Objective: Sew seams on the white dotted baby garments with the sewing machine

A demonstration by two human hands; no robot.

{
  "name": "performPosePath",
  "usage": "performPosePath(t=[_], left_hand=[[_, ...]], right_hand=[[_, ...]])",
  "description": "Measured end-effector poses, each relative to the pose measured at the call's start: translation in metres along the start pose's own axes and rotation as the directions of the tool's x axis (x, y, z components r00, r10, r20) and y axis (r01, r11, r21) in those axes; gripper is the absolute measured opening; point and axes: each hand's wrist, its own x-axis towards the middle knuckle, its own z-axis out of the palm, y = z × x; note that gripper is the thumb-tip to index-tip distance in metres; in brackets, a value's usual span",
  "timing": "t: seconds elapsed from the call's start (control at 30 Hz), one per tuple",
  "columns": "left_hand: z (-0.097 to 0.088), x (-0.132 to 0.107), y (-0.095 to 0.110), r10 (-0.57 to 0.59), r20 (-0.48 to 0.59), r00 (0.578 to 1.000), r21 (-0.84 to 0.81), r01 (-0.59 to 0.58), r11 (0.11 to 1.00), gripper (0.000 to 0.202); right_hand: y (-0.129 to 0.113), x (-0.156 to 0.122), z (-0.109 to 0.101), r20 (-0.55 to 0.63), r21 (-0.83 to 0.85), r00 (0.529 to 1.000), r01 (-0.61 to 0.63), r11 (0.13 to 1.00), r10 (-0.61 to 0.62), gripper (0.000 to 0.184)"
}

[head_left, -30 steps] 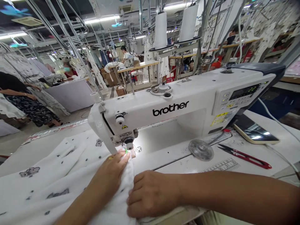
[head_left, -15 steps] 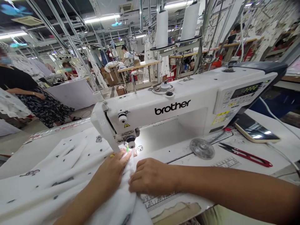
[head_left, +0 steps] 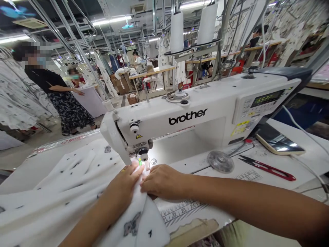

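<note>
White fabric [head_left: 84,192] with small dark prints spreads over the left of the sewing table and runs under the needle area of a white Brother sewing machine [head_left: 210,113]. My left hand [head_left: 125,185] lies on it just before the presser foot, thumb and fingers closed on the folded edge. A ring shows on one finger. Close by on the right, my right hand [head_left: 163,181] has its fingers curled together, gripping the same edge a little nearer to me; its fingertips are partly hidden. A bright lamp spot and a green glint mark the needle area.
Right of my hands lie a round clear disc [head_left: 220,161], red-handled thread snips [head_left: 267,168] and a phone [head_left: 280,140] with a cable. A printed ruler [head_left: 183,212] runs along the table's front. White thread cones [head_left: 177,32] stand behind. A person [head_left: 61,89] stands beyond the table.
The fabric has fed forward toward the needle, bringing another print into view below my hands. My right hand has moved slightly forward. The standing person at left has moved to the right.
</note>
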Motion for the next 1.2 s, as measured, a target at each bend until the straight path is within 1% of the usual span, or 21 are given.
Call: performPosePath(t=[0.07,0.17,0.27,0.37,0.47,0.57,0.67,0.73,0.77,0.83,0.93,1.0,1.07,1.13,1.2], left_hand=[[-0.006,0.001,-0.001,0.014,0.01,1.0,0.017,-0.014,1.0,0.054],[-0.01,-0.006,0.006,0.058,-0.04,0.998,0.054,-0.056,0.997,0.051],[-0.004,-0.018,0.012,0.087,-0.129,0.988,0.06,-0.08,0.995,0.045],[0.007,-0.024,0.012,0.087,-0.185,0.979,0.063,-0.076,0.995,0.043],[0.013,-0.021,0.006,0.079,-0.174,0.981,0.032,-0.075,0.997,0.043],[0.013,-0.012,-0.003,0.062,-0.166,0.984,-0.004,-0.063,0.998,0.044],[0.007,-0.003,-0.011,0.043,-0.147,0.988,-0.062,-0.053,0.997,0.042],[-0.001,-0.001,-0.01,0.035,-0.1,0.994,-0.102,-0.045,0.994,0.039],[-0.005,-0.002,-0.008,0.026,-0.073,0.997,-0.114,-0.035,0.993,0.038],[-0.014,-0.007,0.001,-0.002,-0.056,0.998,-0.126,-0.005,0.992,0.034],[-0.019,-0.018,0.019,-0.072,-0.098,0.993,-0.144,0.057,0.988,0.026],[-0.016,-0.025,0.027,-0.127,-0.128,0.984,-0.16,0.106,0.981,0.023],[-0.01,-0.028,0.028,-0.172,-0.147,0.974,-0.189,0.143,0.972,0.019],[-0.005,-0.028,0.025,-0.209,-0.162,0.964,-0.244,0.166,0.955,0.026],[-0.003,-0.026,0.02,-0.253,-0.171,0.952,-0.315,0.19,0.93,0.033]], right_hand=[[0.002,0.001,0.0,-0.002,-0.001,1.0,-0.016,1.0,0.016,0.015],[0.004,-0.001,0.002,-0.04,-0.002,0.999,-0.003,1.0,0.003,0.014],[0.005,-0.002,0.002,-0.052,-0.015,0.998,0.026,1.0,-0.027,0.012],[0.005,-0.002,0.002,-0.038,-0.02,0.999,0.021,1.0,-0.022,0.015],[0.006,0.001,0.002,-0.029,-0.005,0.999,-0.022,1.0,0.022,0.018],[0.009,0.005,0.003,-0.022,0.014,0.995,-0.101,0.995,0.101,0.017],[0.011,0.009,0.002,-0.025,0.02,0.988,-0.152,0.988,0.152,0.016],[0.012,0.01,0.001,-0.026,0.022,0.988,-0.152,0.988,0.152,0.016],[0.012,0.01,0.001,-0.027,0.023,0.988,-0.15,0.988,0.15,0.015],[0.012,0.008,-0.001,-0.033,0.039,0.989,-0.146,0.989,0.147,0.014],[0.011,0.005,-0.004,-0.078,0.099,0.987,-0.131,0.986,0.139,0.014],[0.011,0.003,-0.006,-0.115,0.117,0.98,-0.15,0.982,0.163,0.014],[0.011,0.002,-0.008,-0.136,0.104,0.969,-0.196,0.975,0.209,0.019],[0.012,0.002,-0.009,-0.133,0.093,0.965,-0.214,0.972,0.225,0.02],[0.014,0.003,-0.008,-0.11,0.062,0.976,-0.181,0.982,0.186,0.015]])
